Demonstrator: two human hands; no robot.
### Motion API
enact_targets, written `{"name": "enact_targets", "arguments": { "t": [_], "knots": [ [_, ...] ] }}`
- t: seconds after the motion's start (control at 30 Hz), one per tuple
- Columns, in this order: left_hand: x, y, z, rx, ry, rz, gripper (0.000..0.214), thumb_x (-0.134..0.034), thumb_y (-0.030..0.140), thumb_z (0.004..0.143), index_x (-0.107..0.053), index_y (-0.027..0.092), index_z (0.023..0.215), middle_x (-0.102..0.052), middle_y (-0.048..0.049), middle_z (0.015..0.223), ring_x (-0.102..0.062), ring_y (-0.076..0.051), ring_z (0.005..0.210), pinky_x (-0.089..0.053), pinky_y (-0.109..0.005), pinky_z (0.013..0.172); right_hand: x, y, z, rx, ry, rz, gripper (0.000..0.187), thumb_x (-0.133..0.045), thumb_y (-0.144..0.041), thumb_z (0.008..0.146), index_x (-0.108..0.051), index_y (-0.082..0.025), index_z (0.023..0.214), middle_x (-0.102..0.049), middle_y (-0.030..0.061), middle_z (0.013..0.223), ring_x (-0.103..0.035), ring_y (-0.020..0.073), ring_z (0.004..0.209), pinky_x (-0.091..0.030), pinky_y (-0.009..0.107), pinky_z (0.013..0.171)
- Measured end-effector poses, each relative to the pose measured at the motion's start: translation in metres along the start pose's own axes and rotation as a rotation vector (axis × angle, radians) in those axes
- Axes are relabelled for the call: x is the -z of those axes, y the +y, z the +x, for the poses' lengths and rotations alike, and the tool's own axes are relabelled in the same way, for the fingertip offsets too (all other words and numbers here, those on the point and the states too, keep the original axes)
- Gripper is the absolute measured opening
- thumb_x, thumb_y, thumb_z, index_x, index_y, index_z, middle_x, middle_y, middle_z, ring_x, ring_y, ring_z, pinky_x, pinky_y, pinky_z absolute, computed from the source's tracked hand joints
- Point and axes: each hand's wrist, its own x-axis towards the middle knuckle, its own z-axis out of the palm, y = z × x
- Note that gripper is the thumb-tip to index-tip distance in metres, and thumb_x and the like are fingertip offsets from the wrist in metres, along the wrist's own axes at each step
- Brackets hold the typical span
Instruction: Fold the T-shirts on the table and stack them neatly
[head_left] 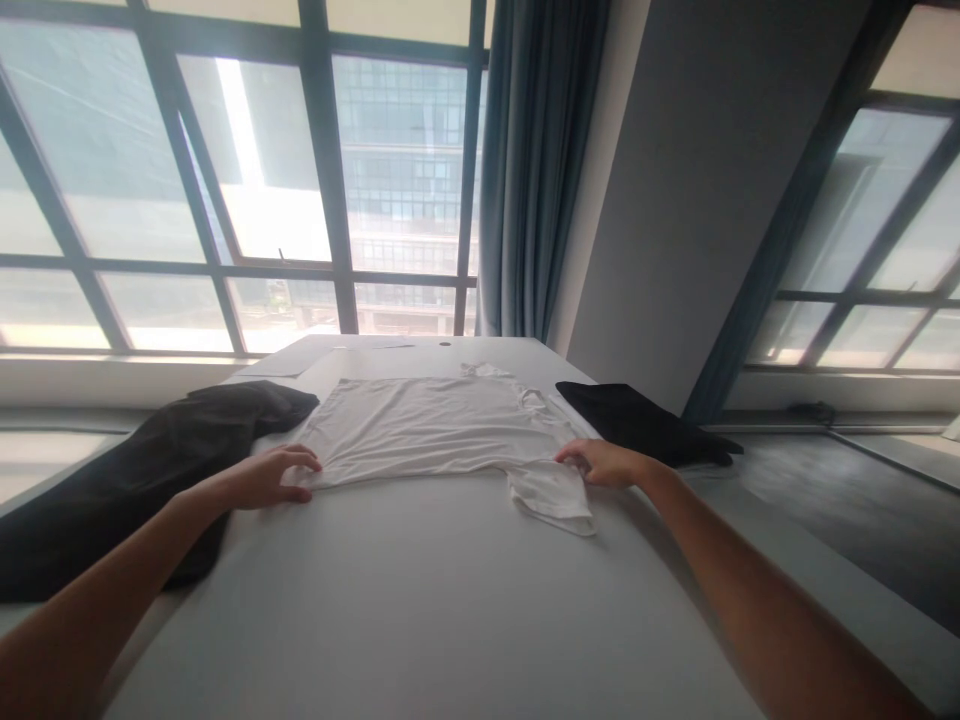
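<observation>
A white T-shirt (427, 425) lies spread sideways on the white table, wrinkled, its hem to the left and its neck to the right. One short sleeve points towards me; the other is at the far side. At the near hem corner is my left hand (274, 478), thumb and fingers apart, fingertips touching the cloth. My right hand (604, 463) is at the near shoulder, beside the sleeve, its fingers bent and pinching the fabric.
Dark folded cloth (150, 470) hangs over the table's left edge. Another black garment (637, 420) lies along the right edge. The white table (435, 610) extends towards windows, a blue curtain (536, 180) and a grey pillar (697, 180).
</observation>
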Motion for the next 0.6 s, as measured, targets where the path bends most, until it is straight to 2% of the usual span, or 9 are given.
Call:
{"name": "enact_targets", "arguments": {
  "t": [0.13, 0.23, 0.3, 0.4, 0.5, 0.6],
  "knots": [
    [0.002, -0.019, -0.006, 0.045, 0.038, -0.119, 0.059, -0.062, 0.078, 0.063, -0.075, 0.026, 0.086, -0.072, -0.0089, 0.115, -0.062, -0.031, 0.114, -0.042, -0.039, 0.105, 0.003, -0.003, -0.005, 0.024, 0.028, 0.007, 0.066, -0.059, -0.002, 0.053, -0.072, -0.023, 0.114, -0.063, 0.0070, 0.130, -0.057, 0.0268, 0.119, -0.043, 0.031, 0.101],
    [0.000, -0.023, -0.007, 0.059, 0.083, -0.183, 0.060, -0.061, 0.081, 0.063, -0.074, 0.024, 0.079, -0.073, -0.0102, 0.113, -0.062, -0.032, 0.113, -0.042, -0.042, 0.105, -0.001, -0.011, -0.002, 0.105, 0.048, 0.051, 0.050, -0.063, -0.008, 0.056, -0.076, -0.021, 0.103, -0.058, 0.0089, 0.136, -0.056, 0.0274, 0.121, -0.043, 0.031, 0.101],
    [-0.002, -0.025, -0.008, 0.051, 0.078, -0.200, 0.058, -0.061, 0.079, 0.065, -0.074, 0.024, 0.081, -0.072, -0.0112, 0.116, -0.061, -0.032, 0.114, -0.042, -0.043, 0.106, -0.003, -0.017, -0.001, 0.155, 0.043, 0.093, 0.038, -0.065, -0.013, 0.059, -0.078, -0.020, 0.094, -0.058, 0.0093, 0.136, -0.056, 0.0275, 0.120, -0.044, 0.032, 0.100],
    [-0.004, -0.029, -0.016, 0.053, 0.052, -0.218, 0.056, -0.062, 0.076, 0.068, -0.074, 0.024, 0.086, -0.069, -0.0124, 0.123, -0.061, -0.032, 0.116, -0.042, -0.043, 0.106, -0.003, -0.019, -0.001, 0.210, 0.051, 0.180, 0.020, -0.067, -0.027, 0.066, -0.077, -0.019, 0.081, -0.067, 0.0091, 0.121, -0.061, 0.0268, 0.112, -0.045, 0.033, 0.099],
    [-0.004, -0.030, -0.026, 0.097, 0.109, -0.247, 0.057, -0.062, 0.076, 0.067, -0.074, 0.023, 0.083, -0.069, -0.0144, 0.123, -0.063, -0.033, 0.114, -0.043, -0.044, 0.105, 0.003, -0.017, -0.006, 0.167, 0.049, 0.272, 0.027, -0.065, -0.042, 0.071, -0.074, -0.017, 0.078, -0.073, 0.0082, 0.090, -0.066, 0.0260, 0.091, -0.050, 0.034, 0.086],
    [0.001, -0.023, -0.035, 0.117, 0.150, -0.266, 0.056, -0.063, 0.078, 0.065, -0.073, 0.024, 0.077, -0.072, -0.0125, 0.117, -0.064, -0.033, 0.112, -0.043, -0.043, 0.105, 0.012, -0.017, -0.016, 0.059, 0.031, 0.333, 0.029, -0.069, -0.047, 0.068, -0.072, -0.019, 0.076, -0.071, 0.0074, 0.079, -0.064, 0.0253, 0.080, -0.051, 0.034, 0.075]
  ]
}}
